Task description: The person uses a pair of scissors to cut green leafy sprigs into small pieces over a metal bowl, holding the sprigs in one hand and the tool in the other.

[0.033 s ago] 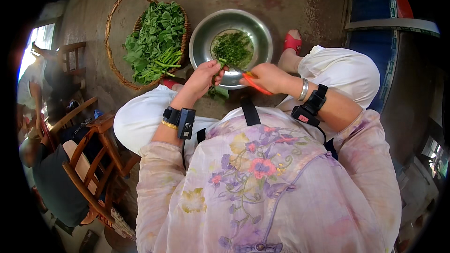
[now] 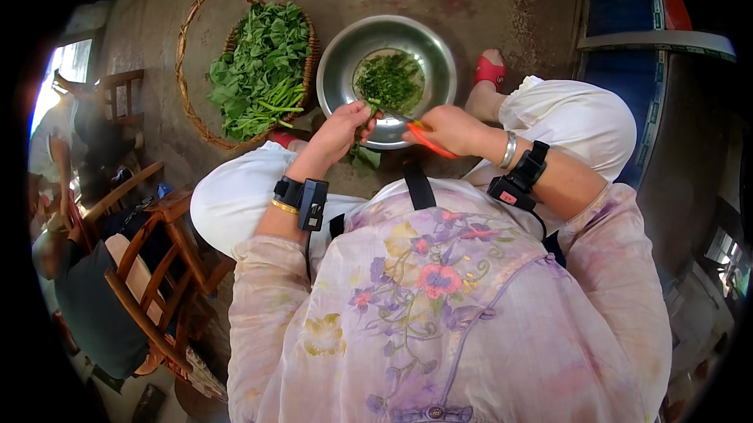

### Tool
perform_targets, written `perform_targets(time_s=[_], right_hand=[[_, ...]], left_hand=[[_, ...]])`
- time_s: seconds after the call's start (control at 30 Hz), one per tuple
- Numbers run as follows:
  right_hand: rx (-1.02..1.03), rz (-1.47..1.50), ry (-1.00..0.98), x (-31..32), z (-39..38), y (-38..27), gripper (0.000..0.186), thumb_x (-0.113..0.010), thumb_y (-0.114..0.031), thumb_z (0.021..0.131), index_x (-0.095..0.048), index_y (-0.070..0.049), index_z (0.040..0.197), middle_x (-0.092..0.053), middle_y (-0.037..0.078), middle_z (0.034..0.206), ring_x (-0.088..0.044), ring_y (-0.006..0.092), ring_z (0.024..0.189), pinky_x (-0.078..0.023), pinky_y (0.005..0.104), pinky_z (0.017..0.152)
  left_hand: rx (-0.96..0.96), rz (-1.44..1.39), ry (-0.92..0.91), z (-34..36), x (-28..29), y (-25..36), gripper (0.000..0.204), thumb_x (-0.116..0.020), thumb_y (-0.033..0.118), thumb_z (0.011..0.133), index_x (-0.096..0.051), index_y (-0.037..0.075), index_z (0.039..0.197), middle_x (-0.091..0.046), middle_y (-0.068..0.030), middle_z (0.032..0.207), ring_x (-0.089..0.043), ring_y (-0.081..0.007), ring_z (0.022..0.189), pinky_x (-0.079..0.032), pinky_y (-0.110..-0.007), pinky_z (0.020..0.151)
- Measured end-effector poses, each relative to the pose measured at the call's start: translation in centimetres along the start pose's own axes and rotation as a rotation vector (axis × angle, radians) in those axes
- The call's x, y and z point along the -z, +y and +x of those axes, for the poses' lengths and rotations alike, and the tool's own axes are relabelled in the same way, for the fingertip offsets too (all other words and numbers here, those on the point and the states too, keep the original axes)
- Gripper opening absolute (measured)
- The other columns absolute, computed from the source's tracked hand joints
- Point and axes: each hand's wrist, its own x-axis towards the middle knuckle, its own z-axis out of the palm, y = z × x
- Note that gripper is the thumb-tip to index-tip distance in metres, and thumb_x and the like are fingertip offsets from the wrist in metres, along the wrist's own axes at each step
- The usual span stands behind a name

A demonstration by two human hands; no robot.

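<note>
My left hand [image 2: 350,130] is closed on a bunch of leafy greens [image 2: 365,158], whose leaves hang below the fingers. Stem ends of the bunch poke out over the near rim of a steel bowl [image 2: 332,70]. My right hand [image 2: 447,131] grips orange-handled scissors [image 2: 428,141], with the blades pointing left toward the stems at my left fingers. Whether the blades touch the stems I cannot make out. Finely cut greens [image 2: 390,83] lie in the bottom of the bowl, just beyond both hands.
Left of the bowl, a wicker basket [image 2: 185,78] with a tall hoop handle holds a heap of uncut greens [image 2: 263,62]. Wooden chairs [image 2: 169,266] and other people [image 2: 98,305] are at the left. My knees flank the bowl, and a red slipper [image 2: 490,70] is beside it.
</note>
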Motion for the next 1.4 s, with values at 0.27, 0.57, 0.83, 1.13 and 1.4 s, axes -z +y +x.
perform_targets(time_s=[0.27,0.57,0.83,1.13,1.4], right_hand=[[0.044,-0.077,0.04,-0.1,-0.4,0.5,0.058,-0.057,-0.054,0.084,-0.063,0.001,0.068,-0.057,0.021,0.063,-0.058,0.0331,0.059,-0.044,0.0406,0.056],[-0.126,0.101,-0.016,-1.2,0.5,2.1,0.053,-0.057,-0.053,0.085,-0.064,-0.001,0.078,-0.062,0.014,0.069,-0.062,0.0232,0.067,-0.047,0.0345,0.063],[-0.033,0.027,-0.012,-1.0,0.4,1.3,0.054,-0.056,-0.054,0.085,-0.062,-0.002,0.092,-0.063,0.02,0.083,-0.062,0.0309,0.078,-0.046,0.0386,0.07],[0.011,0.004,0.029,-0.4,0.1,0.2,0.067,-0.05,-0.062,0.084,-0.063,0.003,0.072,-0.058,0.025,0.068,-0.059,0.0392,0.069,-0.047,0.0439,0.066],[0.016,-0.056,0.047,-0.5,0.1,0.9,0.058,-0.057,-0.055,0.083,-0.062,0.001,0.069,-0.057,0.022,0.064,-0.057,0.035,0.058,-0.043,0.042,0.056]], left_hand=[[0.151,0.015,-0.026,0.4,0.2,-0.4,0.021,-0.042,0.023,0.098,-0.053,0.005,0.099,-0.046,0.0029,0.073,-0.038,-0.0068,0.059,-0.034,-0.021,0.056],[-0.009,-0.057,0.019,0.2,-0.6,-0.3,0.021,-0.042,0.022,0.099,-0.053,0.005,0.102,-0.045,0.0033,0.075,-0.036,-0.0069,0.059,-0.033,-0.021,0.056],[-0.027,-0.075,-0.01,-0.2,-0.9,-0.3,0.019,-0.043,0.02,0.098,-0.053,0.004,0.101,-0.047,0.0011,0.078,-0.038,-0.0079,0.063,-0.034,-0.021,0.058],[0.039,-0.063,-0.005,-0.2,-0.2,0.4,0.016,-0.044,0.018,0.097,-0.052,0.005,0.096,-0.049,0.0004,0.079,-0.038,-0.0075,0.064,-0.035,-0.021,0.059],[0.07,-0.085,-0.079,0.5,0.5,-0.1,0.017,-0.045,0.014,0.096,-0.053,0.001,0.102,-0.048,0.0004,0.079,-0.04,-0.0075,0.064,-0.035,-0.02,0.059]])
